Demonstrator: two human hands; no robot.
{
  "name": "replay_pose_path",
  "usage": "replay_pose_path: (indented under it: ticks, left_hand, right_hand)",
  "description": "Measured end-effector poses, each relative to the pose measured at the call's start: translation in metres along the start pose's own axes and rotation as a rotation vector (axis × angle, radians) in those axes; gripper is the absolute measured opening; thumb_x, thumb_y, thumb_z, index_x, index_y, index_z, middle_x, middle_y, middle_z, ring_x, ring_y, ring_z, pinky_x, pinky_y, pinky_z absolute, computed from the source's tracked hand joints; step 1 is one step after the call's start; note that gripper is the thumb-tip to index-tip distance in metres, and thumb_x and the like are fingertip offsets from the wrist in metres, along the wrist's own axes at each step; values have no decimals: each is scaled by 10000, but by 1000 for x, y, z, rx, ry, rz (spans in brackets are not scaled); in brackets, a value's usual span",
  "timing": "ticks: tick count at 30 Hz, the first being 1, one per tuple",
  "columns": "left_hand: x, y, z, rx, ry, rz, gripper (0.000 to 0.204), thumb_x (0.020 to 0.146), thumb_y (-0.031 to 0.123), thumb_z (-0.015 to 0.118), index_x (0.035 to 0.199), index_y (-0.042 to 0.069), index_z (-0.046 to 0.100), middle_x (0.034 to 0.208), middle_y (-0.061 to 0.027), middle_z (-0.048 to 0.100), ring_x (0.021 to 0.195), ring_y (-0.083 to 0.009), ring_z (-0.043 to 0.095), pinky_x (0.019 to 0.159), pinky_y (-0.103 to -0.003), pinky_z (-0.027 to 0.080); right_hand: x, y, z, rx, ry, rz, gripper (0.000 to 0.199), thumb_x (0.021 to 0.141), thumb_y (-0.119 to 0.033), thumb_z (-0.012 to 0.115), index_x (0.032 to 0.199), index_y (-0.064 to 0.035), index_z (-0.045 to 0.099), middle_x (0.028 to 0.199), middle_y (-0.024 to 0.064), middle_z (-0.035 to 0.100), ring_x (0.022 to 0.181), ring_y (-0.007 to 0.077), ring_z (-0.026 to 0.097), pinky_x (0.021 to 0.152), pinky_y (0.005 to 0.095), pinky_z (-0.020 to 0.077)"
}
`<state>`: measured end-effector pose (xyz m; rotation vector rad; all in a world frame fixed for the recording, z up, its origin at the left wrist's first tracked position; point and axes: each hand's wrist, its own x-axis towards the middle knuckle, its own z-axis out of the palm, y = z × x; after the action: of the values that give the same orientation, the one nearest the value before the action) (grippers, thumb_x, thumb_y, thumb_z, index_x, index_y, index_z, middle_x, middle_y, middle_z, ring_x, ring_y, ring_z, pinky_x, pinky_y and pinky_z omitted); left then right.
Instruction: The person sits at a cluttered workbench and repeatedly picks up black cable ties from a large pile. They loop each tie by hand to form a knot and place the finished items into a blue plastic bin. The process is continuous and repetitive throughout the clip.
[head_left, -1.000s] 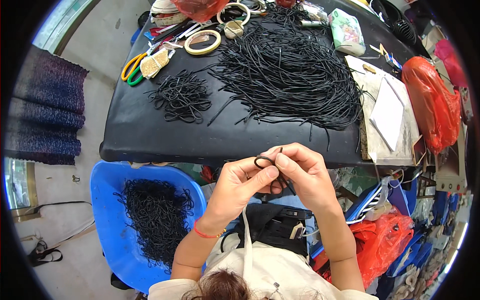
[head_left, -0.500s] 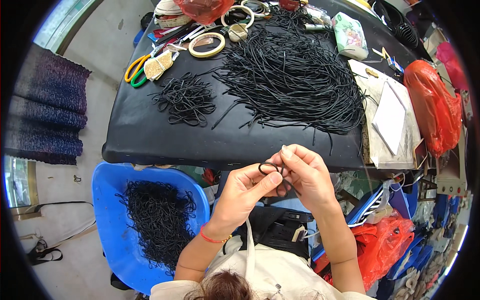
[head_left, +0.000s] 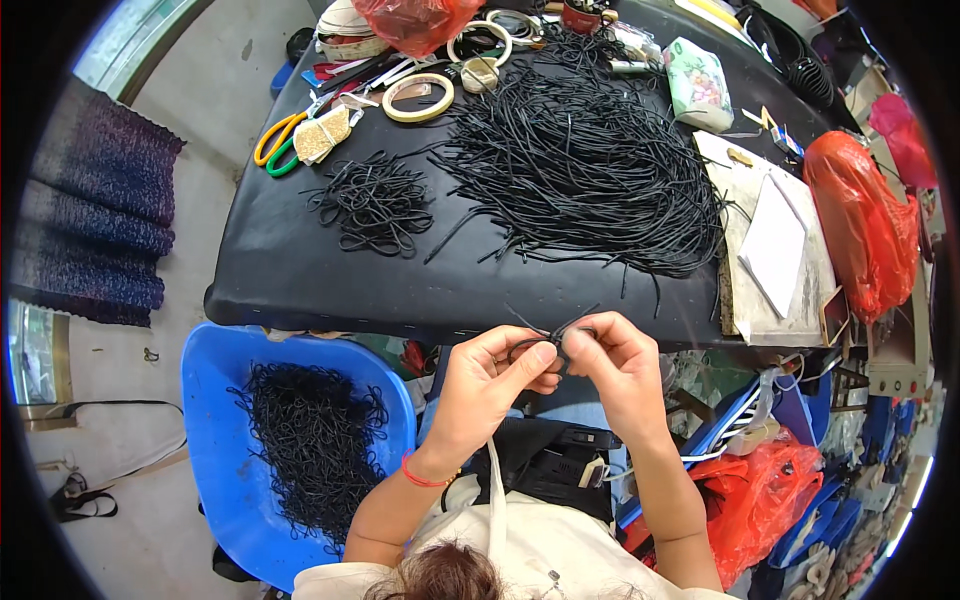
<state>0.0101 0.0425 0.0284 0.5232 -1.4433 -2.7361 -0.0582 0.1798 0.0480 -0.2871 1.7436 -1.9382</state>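
Observation:
A thin black cord [head_left: 545, 333] is held between my two hands, just in front of the table's near edge. My left hand [head_left: 492, 372] pinches it between thumb and fingers, and a loop curves beside the thumb. My right hand [head_left: 612, 362] grips the same cord with thumb and forefinger, close to the left fingertips. Two short ends stick up above the fingers; the crossing between them is partly hidden. Beyond my hands a large heap of straight black cords [head_left: 590, 170] lies on the black table [head_left: 320, 290]. A smaller pile of looped cords [head_left: 375, 205] lies to its left.
Left of me stands a blue tub [head_left: 215, 450] with many looped black cords [head_left: 310, 440] in it. Scissors [head_left: 275, 145] and tape rolls [head_left: 418, 97] lie at the far left of the table. A worn board [head_left: 740, 200] and red bags [head_left: 860, 220] are at the right.
My right hand has come down slightly and turned, with its fingers curled more. The cord's loops have shifted, and two ends now point upward above the fingertips.

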Motion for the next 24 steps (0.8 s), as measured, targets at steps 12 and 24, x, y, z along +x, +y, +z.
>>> replay_pose_path:
  ticks: [12,24]
  left_hand:
    - [-3,-3,-3,202,47,-14,141,883,137,581,872,-3,595,729,-40,617,650,-63,575,599,-204,491]
    - [-4,-1,-9,199,0,8,223,889,120,565,1078,4,590,744,-10,597,667,-54,561,609,-196,470]
  right_hand:
    - [-5,18,2,-82,-63,8,125,890,-88,558,961,15,554,811,-1,561,723,38,492,620,185,409]
    - [9,17,9,-239,59,-163,113,855,-100,602,843,7,637,792,25,583,677,82,536,591,220,427]
